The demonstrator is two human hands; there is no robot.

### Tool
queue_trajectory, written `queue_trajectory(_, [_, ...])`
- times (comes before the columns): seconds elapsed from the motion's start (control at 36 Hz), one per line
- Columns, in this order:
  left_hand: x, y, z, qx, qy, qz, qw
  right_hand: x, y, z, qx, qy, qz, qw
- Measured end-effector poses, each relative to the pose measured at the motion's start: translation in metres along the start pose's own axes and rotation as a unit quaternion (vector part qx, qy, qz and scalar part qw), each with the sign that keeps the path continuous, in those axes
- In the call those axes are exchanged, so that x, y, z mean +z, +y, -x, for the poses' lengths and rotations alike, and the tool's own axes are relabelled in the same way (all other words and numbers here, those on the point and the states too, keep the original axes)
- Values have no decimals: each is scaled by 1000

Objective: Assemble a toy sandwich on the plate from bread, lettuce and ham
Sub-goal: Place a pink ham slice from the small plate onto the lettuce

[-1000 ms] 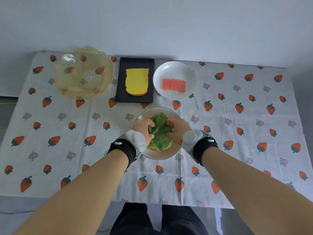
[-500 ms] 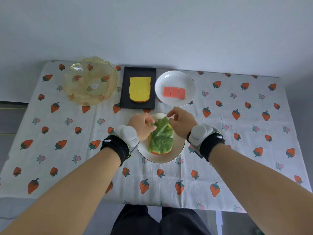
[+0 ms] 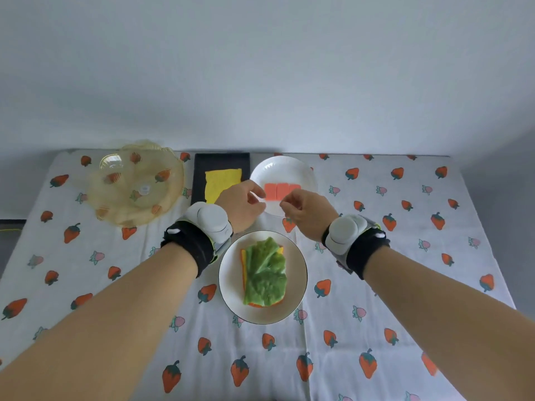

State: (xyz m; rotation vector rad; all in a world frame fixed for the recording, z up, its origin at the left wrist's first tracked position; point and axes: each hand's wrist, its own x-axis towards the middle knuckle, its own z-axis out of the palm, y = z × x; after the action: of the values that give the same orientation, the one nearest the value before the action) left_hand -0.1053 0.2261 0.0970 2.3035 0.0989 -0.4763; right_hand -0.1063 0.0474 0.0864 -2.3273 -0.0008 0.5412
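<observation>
A green lettuce leaf (image 3: 265,272) lies spread over a yellow bread slice (image 3: 243,266) on the white plate (image 3: 298,280) in front of me. Beyond it, pink ham slices (image 3: 281,191) lie in a white bowl (image 3: 282,169). A second yellow bread slice (image 3: 220,180) rests on a black tray (image 3: 199,175). My left hand (image 3: 242,204) and my right hand (image 3: 307,209) hover side by side over the near rim of the ham bowl, fingers loosely curled and holding nothing.
An amber glass bowl (image 3: 136,183) stands at the back left. The table (image 3: 405,285) wears a strawberry-print cloth and meets a grey wall at the back. Both wrists carry black bands with white sensor pods.
Both hands let go of the lettuce, leaving it flat on the bread, and moved away from me toward the ham bowl. The camera tilted, so the table sits lower in view.
</observation>
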Motion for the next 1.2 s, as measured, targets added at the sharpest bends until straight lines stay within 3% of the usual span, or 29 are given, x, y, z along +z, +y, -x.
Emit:
queue_trajectory(0.22, [34, 6, -60, -12, 6, -52, 999, -18, 40, -63, -20, 22, 112, 993])
queue_trajectory(0.53, [68, 1, -90, -31, 1, -44, 999, 1, 70, -108, -62, 28, 320, 945])
queue_trajectory(0.67, [68, -3, -88, -24, 4, -40, 999, -7, 72, -111, -63, -10, 306, 950])
queue_trajectory(0.86, [58, -5, -66, -8, 3, -23, 1000, -13, 70, -86, -67, 27, 235, 969])
queue_trajectory(1.2, [46, -25, 21, -40, -30, -26, 998, 13, 33, 2, -117, -42, 187, 975])
